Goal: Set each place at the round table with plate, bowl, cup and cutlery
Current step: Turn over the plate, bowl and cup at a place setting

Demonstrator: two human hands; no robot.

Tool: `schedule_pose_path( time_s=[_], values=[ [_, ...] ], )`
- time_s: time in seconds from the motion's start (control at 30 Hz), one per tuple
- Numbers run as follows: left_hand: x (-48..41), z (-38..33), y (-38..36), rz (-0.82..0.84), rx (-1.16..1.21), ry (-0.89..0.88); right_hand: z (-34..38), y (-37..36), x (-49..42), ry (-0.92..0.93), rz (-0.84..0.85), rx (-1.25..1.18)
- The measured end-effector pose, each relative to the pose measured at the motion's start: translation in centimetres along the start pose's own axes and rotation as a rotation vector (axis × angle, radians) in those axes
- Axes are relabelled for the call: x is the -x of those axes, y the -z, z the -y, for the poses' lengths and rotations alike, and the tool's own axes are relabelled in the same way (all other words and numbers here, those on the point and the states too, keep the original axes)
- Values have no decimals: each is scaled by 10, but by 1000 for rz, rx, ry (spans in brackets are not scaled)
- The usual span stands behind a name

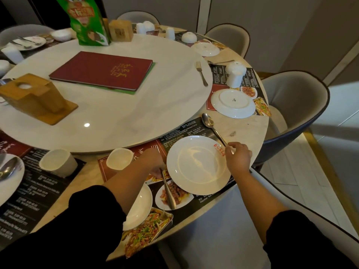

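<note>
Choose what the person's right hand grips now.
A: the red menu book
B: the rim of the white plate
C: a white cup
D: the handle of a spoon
D: the fingers of the right hand curl round the handle end of the spoon, whose bowl points away, past the right edge of the plate.

Turntable middle: the turntable showed wide bare marble between the wooden holder at left and the menu beyond, free for a reach.
Turntable right edge: a fork lay alone.
Right gap: bare tabletop ran between the near plate and the upturned plate, crossed by the spoon that the right hand pinched.
Near left: cups crowded the rim, and the left hand, gripping a piece of cutlery, filled the slot beside the plate.
</note>
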State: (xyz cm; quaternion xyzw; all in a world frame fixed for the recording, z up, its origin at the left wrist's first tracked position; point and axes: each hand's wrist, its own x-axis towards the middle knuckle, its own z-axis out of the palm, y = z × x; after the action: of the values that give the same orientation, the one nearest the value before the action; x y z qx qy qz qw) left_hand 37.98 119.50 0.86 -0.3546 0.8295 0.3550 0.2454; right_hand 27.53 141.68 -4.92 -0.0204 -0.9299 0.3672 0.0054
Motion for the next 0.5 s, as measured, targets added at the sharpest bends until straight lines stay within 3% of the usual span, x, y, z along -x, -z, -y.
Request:
schedule_pose_path(
  time_s=[0.1, 0.2, 0.27, 0.37, 0.5],
  values=[
    [-9, 2, 1, 39, 105, 36, 3, -3, -22, 13, 15, 49],
    [0, -1, 8, 55, 17, -27, 7, -8, -42, 22, 43, 88],
    [2, -1, 8, -37, 207, -35, 10, -13, -54, -2, 74, 86],
    [-2, -4, 13, -143, 176, -67, 14, -22, -66, -56, 113, 77],
    [3, -20, 14, -119, 354, -115, 17, -34, -76, -82, 119, 69]
  ],
)
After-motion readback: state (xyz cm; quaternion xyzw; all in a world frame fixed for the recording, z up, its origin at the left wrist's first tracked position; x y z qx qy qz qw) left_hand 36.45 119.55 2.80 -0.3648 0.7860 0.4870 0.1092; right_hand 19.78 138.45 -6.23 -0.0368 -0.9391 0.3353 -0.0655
